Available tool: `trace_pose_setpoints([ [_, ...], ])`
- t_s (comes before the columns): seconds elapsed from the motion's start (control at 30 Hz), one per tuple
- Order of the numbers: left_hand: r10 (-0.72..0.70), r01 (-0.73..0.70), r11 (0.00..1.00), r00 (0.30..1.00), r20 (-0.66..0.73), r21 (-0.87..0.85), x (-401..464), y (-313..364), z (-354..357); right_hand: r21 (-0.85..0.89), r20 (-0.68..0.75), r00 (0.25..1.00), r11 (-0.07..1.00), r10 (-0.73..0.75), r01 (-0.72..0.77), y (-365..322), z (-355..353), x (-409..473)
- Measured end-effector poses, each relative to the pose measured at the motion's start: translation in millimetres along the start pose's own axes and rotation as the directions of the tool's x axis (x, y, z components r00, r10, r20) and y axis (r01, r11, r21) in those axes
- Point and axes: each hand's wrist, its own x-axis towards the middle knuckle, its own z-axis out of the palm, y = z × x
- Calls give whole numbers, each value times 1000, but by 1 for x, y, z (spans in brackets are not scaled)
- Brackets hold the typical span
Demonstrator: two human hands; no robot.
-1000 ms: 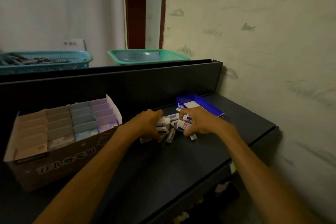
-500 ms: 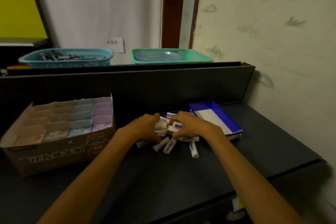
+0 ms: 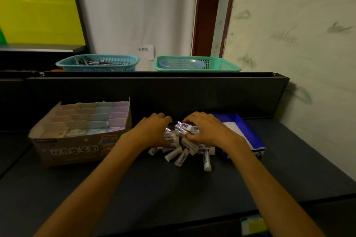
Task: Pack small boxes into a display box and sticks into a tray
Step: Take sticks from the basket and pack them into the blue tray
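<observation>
**Rounding up the sticks beside the blue tray**

While the dark shelf (image 3: 192,188) sits against a pale wall, the display box (image 3: 81,148) looks packed. Blue tray (image 3: 248,134) lies right. Left hand (image 3: 154,131) and right hand (image 3: 208,131) curl loosely round the piled sticks (image 3: 183,152); firm grip, can't tell. Probably light, slick; take mid-barrel.

sticks (image 3: 181,152) between display box (image 3: 81,140), tray (image 3: 248,136)

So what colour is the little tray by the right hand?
Blue tray, white inside; seen in the head view.
</observation>
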Motion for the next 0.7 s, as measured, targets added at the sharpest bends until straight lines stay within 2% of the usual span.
trace_pose_setpoints([
  [0.13, -39, 46, 998, 990, -133, 51, -22, -4, -15, 15, -23, 999, 999, -32, 33, -14, -1, -9],
  [0.27, -91, 106, 992, 974, -208, 65, -48, -13, -33, 14, -44, 995, 996, -86, 87, -34, -7, -13],
  [0.5, -244, 258, 965, 948, -204, 48, -111, -60, -49, -6, -99, 974, 979, -205, 205, -90, -13, 5],
  [0.7, -375, 394, 918, 898, -232, 44, -184, -118, -58, 34, -121, 941, 946, -317, 323, -183, -7, 26],
])
